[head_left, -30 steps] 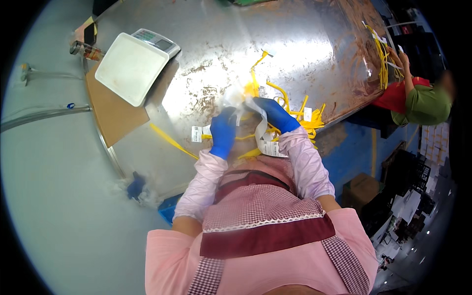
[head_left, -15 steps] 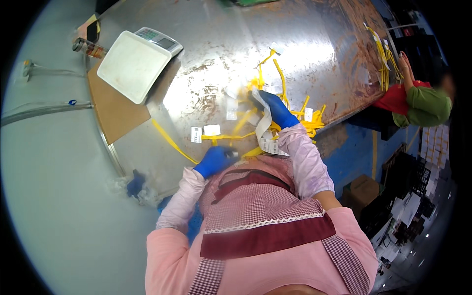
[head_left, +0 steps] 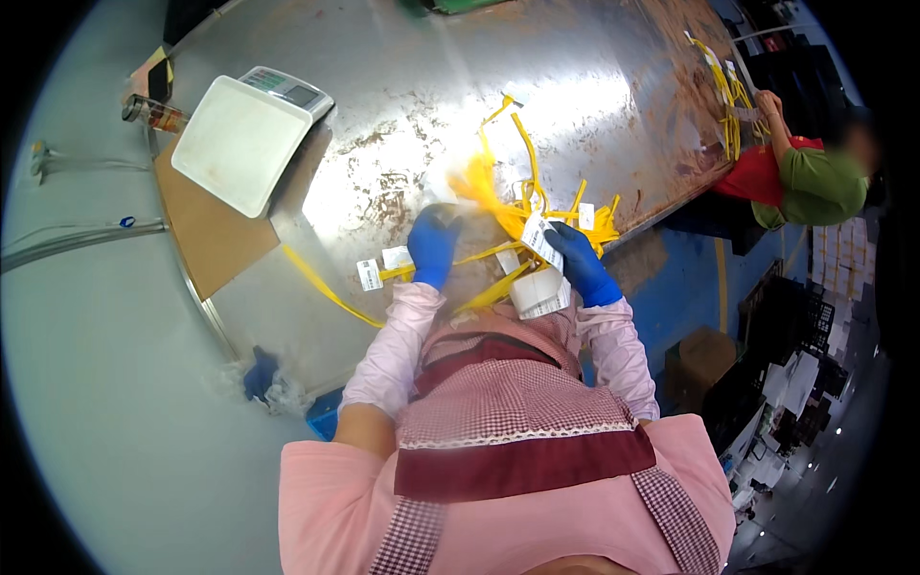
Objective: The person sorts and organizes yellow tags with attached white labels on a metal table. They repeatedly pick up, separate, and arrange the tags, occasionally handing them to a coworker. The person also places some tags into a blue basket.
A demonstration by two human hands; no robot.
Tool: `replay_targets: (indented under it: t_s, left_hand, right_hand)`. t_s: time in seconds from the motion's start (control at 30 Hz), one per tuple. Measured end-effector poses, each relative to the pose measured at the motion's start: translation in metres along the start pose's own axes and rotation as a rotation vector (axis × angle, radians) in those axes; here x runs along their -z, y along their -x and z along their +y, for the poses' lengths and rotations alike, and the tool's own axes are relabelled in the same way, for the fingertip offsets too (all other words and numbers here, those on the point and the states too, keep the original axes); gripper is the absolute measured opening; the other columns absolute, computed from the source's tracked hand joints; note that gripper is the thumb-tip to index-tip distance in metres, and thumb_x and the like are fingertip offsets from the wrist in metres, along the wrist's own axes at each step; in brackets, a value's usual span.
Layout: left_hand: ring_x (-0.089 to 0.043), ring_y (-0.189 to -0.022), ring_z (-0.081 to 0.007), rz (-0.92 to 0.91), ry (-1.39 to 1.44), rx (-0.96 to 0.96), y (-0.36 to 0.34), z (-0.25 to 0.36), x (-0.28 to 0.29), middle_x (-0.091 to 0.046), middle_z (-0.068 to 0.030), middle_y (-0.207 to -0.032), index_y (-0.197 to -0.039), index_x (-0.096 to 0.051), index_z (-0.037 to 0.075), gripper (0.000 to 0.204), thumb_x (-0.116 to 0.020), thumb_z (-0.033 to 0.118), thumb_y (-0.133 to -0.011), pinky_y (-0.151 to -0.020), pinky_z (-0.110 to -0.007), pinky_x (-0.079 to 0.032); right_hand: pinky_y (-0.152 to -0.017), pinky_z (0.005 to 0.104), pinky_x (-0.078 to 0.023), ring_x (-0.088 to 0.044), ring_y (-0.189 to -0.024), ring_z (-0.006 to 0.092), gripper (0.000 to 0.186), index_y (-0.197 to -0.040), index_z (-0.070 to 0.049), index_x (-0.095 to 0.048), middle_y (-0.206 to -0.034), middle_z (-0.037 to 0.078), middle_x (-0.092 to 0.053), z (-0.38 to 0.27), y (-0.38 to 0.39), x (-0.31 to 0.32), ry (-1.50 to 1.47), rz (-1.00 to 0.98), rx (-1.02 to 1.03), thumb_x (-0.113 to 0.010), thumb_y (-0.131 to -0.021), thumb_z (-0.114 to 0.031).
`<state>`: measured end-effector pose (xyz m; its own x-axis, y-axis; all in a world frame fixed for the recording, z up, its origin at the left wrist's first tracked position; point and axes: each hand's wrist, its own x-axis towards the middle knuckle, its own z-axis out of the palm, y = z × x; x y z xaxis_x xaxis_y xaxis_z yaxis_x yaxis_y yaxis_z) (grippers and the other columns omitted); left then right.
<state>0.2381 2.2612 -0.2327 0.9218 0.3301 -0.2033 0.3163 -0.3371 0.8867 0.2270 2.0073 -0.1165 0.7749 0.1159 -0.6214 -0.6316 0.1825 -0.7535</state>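
My right hand (head_left: 581, 261), in a blue glove, pinches a strip of white printed labels (head_left: 542, 240). A folded or rolled length of white labels (head_left: 539, 290) hangs below it near my apron. My blue-gloved left hand (head_left: 433, 249) is over the metal table; its fingers are smeared by motion, so their grip is unclear. Just beyond it is a blurred bunch of yellow straps (head_left: 484, 185). More yellow straps (head_left: 601, 226) with white tags lie to the right, beside my right hand. Another tagged strap, with a white tag (head_left: 370, 275), lies left of my left hand.
A white-topped scale (head_left: 240, 144) stands on the metal table (head_left: 383, 86) at the left, by brown cardboard (head_left: 213, 222) and a jar (head_left: 153, 113). At the far right, a person in green (head_left: 819, 182) has hands near more yellow straps (head_left: 730, 101).
My left hand has moved up and away from my apron toward the yellow bunch. My right hand has moved down and right, with the label strip in it. The view has shifted slightly.
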Motion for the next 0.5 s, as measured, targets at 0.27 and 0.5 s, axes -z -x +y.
replay_targets:
  t_s: [0.27, 0.5]
  left_hand:
    - [-0.067, -0.08, -0.0308, -0.056, -0.335, -0.273, -0.001, 0.019, -0.01, -0.07, -0.014, -0.093, -0.098, -0.072, 0.004, 0.031, -0.078, 0.026, -0.077, -0.072, -0.039, -0.052]
    - [-0.062, -0.073, -0.0101, -0.276, 0.417, 0.151, 0.021, -0.008, 0.011, -0.071, -0.0058, -0.083, -0.093, -0.073, -0.005, 0.022, -0.071, 0.016, -0.086, -0.066, -0.027, -0.049]
  right_hand:
    - [-0.086, 0.0276, -0.05, -0.064, -0.095, 0.0147, 0.044, -0.124, 0.003, -0.061, -0.108, 0.007, -0.068, 0.014, -0.009, -0.012, 0.28, -0.05, 0.087, -0.073, -0.085, -0.014]
    - [-0.083, 0.0303, -0.052, -0.067, -0.094, 0.0185, 0.04, -0.114, 0.002, -0.067, -0.105, 0.013, -0.071, 0.013, -0.055, -0.042, 0.687, -0.059, 0.261, -0.076, -0.083, -0.021]
